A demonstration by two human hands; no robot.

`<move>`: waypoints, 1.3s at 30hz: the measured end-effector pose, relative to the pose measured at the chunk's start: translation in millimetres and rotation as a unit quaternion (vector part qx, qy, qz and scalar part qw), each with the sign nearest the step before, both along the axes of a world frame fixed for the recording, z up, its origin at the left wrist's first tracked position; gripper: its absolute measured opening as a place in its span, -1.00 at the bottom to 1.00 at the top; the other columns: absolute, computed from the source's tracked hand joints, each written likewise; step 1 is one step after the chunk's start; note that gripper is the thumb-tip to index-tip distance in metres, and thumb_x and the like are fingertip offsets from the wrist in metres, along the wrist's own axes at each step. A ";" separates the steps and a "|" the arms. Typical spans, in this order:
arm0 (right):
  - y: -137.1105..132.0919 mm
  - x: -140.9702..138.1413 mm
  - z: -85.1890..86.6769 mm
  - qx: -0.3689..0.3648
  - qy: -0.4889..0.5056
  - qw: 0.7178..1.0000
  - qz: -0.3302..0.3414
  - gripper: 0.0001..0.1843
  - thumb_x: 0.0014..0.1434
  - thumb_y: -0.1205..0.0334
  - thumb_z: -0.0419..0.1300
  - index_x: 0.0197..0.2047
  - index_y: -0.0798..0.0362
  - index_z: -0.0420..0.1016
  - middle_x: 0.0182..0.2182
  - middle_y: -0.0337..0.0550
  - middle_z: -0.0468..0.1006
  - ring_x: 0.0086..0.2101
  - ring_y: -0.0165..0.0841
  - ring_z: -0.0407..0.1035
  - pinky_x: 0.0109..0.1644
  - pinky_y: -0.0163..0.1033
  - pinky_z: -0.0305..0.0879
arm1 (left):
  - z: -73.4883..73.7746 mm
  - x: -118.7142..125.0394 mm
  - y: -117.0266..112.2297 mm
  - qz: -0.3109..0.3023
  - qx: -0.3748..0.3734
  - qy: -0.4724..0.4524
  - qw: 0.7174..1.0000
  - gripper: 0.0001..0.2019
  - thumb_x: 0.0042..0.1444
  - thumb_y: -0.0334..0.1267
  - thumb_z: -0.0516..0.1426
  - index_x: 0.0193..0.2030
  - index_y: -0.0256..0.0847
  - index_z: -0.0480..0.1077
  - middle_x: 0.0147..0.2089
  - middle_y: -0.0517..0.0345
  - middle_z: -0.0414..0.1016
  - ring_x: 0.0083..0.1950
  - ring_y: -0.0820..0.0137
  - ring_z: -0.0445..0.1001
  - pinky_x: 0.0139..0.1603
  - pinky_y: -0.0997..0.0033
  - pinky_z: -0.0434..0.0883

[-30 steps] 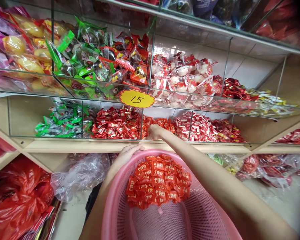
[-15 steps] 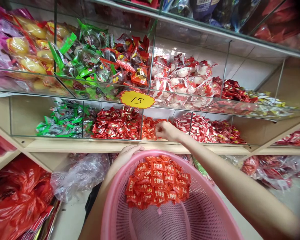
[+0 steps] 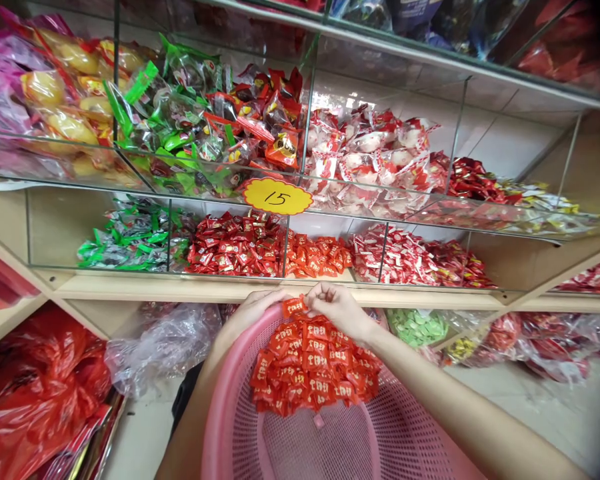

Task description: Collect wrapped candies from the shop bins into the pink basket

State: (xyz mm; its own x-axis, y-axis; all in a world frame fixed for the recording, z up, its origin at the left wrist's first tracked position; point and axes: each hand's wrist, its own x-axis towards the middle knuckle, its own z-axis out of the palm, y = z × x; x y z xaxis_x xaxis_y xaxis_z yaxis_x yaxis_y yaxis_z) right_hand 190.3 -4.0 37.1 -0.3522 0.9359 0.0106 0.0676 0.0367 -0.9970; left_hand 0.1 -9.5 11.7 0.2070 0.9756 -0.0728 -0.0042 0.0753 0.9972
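Note:
A pink plastic basket [image 3: 217,413] with mesh walls stands close in front of me, below the shelf. Along its far wall is a neat layer of orange-red wrapped candies [image 3: 316,363] with pale lettering. My right hand [image 3: 337,310] is closed in a pinch on the end of one wrapped candy [image 3: 294,307] at the basket's far rim. Just left of that candy, my left hand [image 3: 257,310] grips the rim, its fingertips partly hidden. More loose candies of the same kind [image 3: 317,256] lie in the shelf compartment behind my hands.
Glass dividers split the shelves into sections of green packets [image 3: 135,237], dark red candies [image 3: 237,247] and red-and-white candies [image 3: 405,257]. A yellow price tag [image 3: 278,197] reads 15. Red plastic bags [image 3: 40,387] lie low on the left, a clear bag [image 3: 165,347] beside them.
My right hand has come down from the shelf compartment to the basket's far rim, with a wrapped candy at its fingertips. My left hand stays at the rim.

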 end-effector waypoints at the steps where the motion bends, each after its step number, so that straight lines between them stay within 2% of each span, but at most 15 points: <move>1: -0.2 -1.9 -3.7 0.000 0.003 1.000 -0.008 -0.79 -0.11 0.15 0.27 -0.50 0.08 0.37 -0.57 -0.32 0.45 -0.51 -0.48 0.36 -0.29 -0.27 0.34 | -1.3 -1.0 0.6 -0.010 -0.001 -0.004 1.000 -0.77 0.01 -0.09 0.18 -0.37 -0.23 0.50 -0.33 0.14 0.57 -0.27 0.35 0.48 -0.14 0.28 0.36; 6: 1.8 -4.0 -11.3 -0.017 0.017 0.998 -0.051 -0.74 -0.12 0.11 0.32 -0.47 0.10 0.38 -0.58 -0.32 0.45 -0.51 -0.47 0.39 -0.32 -0.31 0.33 | -9.8 -2.6 2.5 -0.036 -0.033 -0.020 0.999 -0.81 0.05 -0.17 0.18 -0.31 -0.28 0.43 -0.40 0.21 0.48 -0.41 0.46 0.43 -0.27 0.30 0.38; 11: -0.5 -4.0 -10.9 -0.093 0.057 0.993 -0.038 -0.66 -0.12 0.04 0.34 -0.40 0.13 0.43 -0.52 -0.26 0.49 -0.47 -0.48 0.43 -0.29 -0.34 0.37 | -7.8 -1.4 1.1 -0.047 -0.033 -0.027 0.998 -0.83 0.05 -0.20 0.19 -0.30 -0.28 0.44 -0.34 0.19 0.50 -0.34 0.44 0.45 -0.17 0.26 0.38; 16: -0.8 -5.7 -9.1 -0.126 0.068 0.989 -0.039 -0.62 -0.18 0.02 0.38 -0.42 0.13 0.44 -0.50 -0.26 0.46 -0.46 -0.50 0.40 -0.34 -0.38 0.36 | -4.8 -1.6 0.3 -0.045 -0.041 -0.019 0.998 -0.84 0.06 -0.23 0.18 -0.30 -0.29 0.44 -0.35 0.19 0.50 -0.35 0.44 0.45 -0.17 0.26 0.38; 18: -0.2 -6.4 -10.2 -0.096 0.058 0.993 -0.043 -0.62 -0.18 -0.01 0.37 -0.43 0.12 0.43 -0.51 -0.28 0.43 -0.48 -0.51 0.36 -0.37 -0.38 0.34 | -4.4 -1.5 0.0 -0.044 -0.046 -0.018 0.998 -0.85 0.06 -0.23 0.18 -0.31 -0.29 0.44 -0.37 0.20 0.49 -0.37 0.45 0.45 -0.21 0.29 0.38; 22: -0.8 -9.4 -13.6 0.009 0.028 0.997 -0.074 -0.57 -0.13 -0.13 0.30 -0.46 0.09 0.38 -0.52 -0.31 0.36 -0.49 -0.50 0.26 -0.38 -0.34 0.33 | -3.7 -1.0 -0.7 -0.042 -0.050 -0.017 0.998 -0.86 0.06 -0.24 0.18 -0.35 -0.29 0.42 -0.41 0.24 0.47 -0.42 0.48 0.42 -0.26 0.33 0.38; 26: -3.1 -14.3 -18.1 0.042 0.010 0.993 -0.111 -0.54 -0.10 -0.20 0.25 -0.46 0.06 0.32 -0.53 -0.31 0.33 -0.50 -0.46 0.25 -0.36 -0.28 0.35 | -4.7 -0.7 0.1 -0.045 -0.047 -0.013 0.998 -0.85 0.07 -0.23 0.17 -0.37 -0.29 0.42 -0.44 0.24 0.46 -0.43 0.48 0.42 -0.28 0.34 0.38; 30: -6.1 -19.5 -21.1 0.005 0.054 0.990 -0.133 -0.55 -0.08 -0.17 0.25 -0.40 0.06 0.32 -0.51 -0.30 0.38 -0.49 -0.46 0.33 -0.35 -0.29 0.36 | -8.6 -1.4 2.7 -0.047 -0.041 -0.016 0.998 -0.83 0.08 -0.20 0.16 -0.37 -0.29 0.41 -0.45 0.25 0.44 -0.45 0.49 0.40 -0.30 0.35 0.37; 35: -10.8 -21.4 -18.8 -0.080 0.094 0.988 -0.098 -0.52 -0.13 -0.04 0.35 -0.26 0.06 0.31 -0.47 -0.29 0.46 -0.47 -0.45 0.41 -0.39 -0.34 0.36 | -14.7 -3.5 6.1 -0.055 -0.025 -0.027 0.998 -0.83 0.08 -0.19 0.16 -0.34 -0.29 0.42 -0.41 0.23 0.46 -0.41 0.47 0.42 -0.24 0.31 0.38; 39: -10.5 -20.1 -17.8 -0.082 0.086 0.990 -0.079 -0.52 -0.21 0.05 0.40 -0.28 0.08 0.32 -0.48 -0.29 0.48 -0.47 -0.47 0.40 -0.43 -0.37 0.32 | -17.6 -2.7 8.1 -0.053 -0.011 -0.031 0.998 -0.81 0.08 -0.17 0.16 -0.29 -0.29 0.43 -0.35 0.18 0.50 -0.34 0.43 0.46 -0.18 0.26 0.38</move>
